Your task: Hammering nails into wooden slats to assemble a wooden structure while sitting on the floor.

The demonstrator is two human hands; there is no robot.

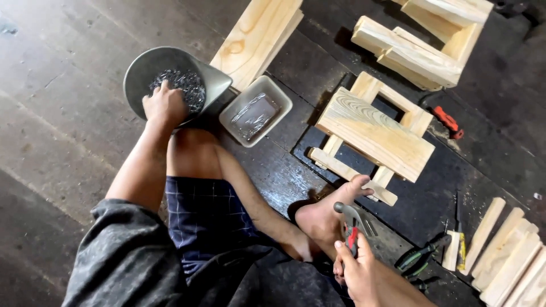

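Now left hand [164, 103] in one bowl [142, 71], right hand [357, 267] gripping one hammer [350, 219]

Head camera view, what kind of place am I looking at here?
Probably a small floor-level woodworking shop: a half-built pine stool, a bowl of nails under the left hand, and a hammer in the right hand.

The left hand [164, 103] rests in the bowl of nails [170, 79], the rectangular tray [256, 111] lies just right of it, and the wooden stool [372, 133] lies further right, with the right hand [358, 267] and hammer [351, 222] nearer the person.
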